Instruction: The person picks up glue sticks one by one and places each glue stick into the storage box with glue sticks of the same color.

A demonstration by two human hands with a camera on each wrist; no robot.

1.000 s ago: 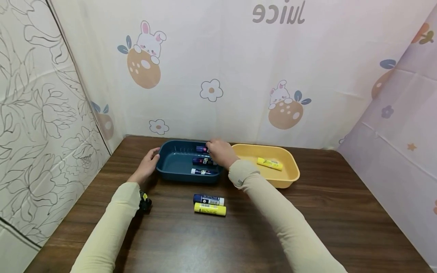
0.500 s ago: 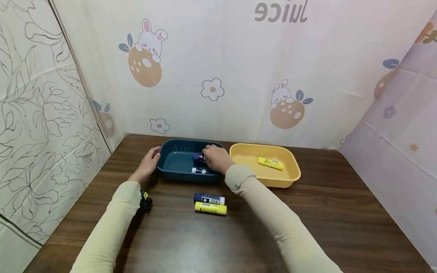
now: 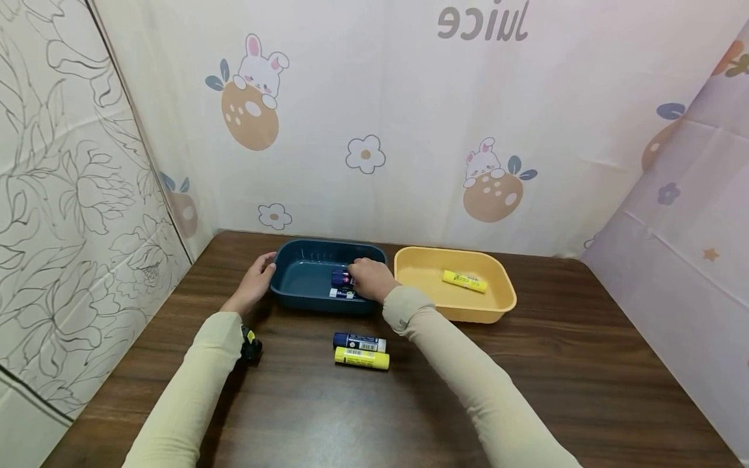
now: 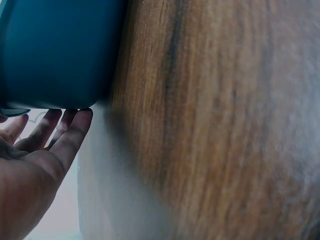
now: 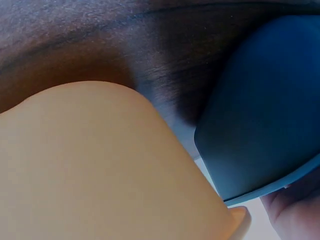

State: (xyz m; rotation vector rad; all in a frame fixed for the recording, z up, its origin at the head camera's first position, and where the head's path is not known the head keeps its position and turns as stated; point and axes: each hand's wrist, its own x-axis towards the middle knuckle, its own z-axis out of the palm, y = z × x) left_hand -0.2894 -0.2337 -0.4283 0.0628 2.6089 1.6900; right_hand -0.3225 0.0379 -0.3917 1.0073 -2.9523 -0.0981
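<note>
My left hand (image 3: 253, 285) rests at the left end of the dark blue tray (image 3: 300, 301). In the left wrist view, its fingers (image 4: 72, 137) reach out, fingertips against the tray's outer wall. Inside the tray's right part, my right hand (image 3: 373, 278) pinches a dark blue glue stick (image 3: 341, 274), its far end hidden by the fingers. Close in front lie another dark blue glue stick (image 3: 339, 283) and a white-capped glue stick (image 3: 342, 294), both partly covered. The right wrist view shows mainly the outer walls of both trays, with a bit of that hand at the lower right corner.
A yellow tray (image 3: 508, 300) stands right of the blue one, holding a yellow glue stick (image 3: 465, 281). On the wooden table (image 3: 304, 409) in front lie a blue-and-white glue stick (image 3: 359, 342) and a yellow glue stick (image 3: 361, 358). A patterned cloth (image 3: 409, 195) hangs behind.
My right hand has moved from the blue tray's back right toward its front, bringing the rear glue stick up close to the others. My left hand has stayed at the tray's left end.
</note>
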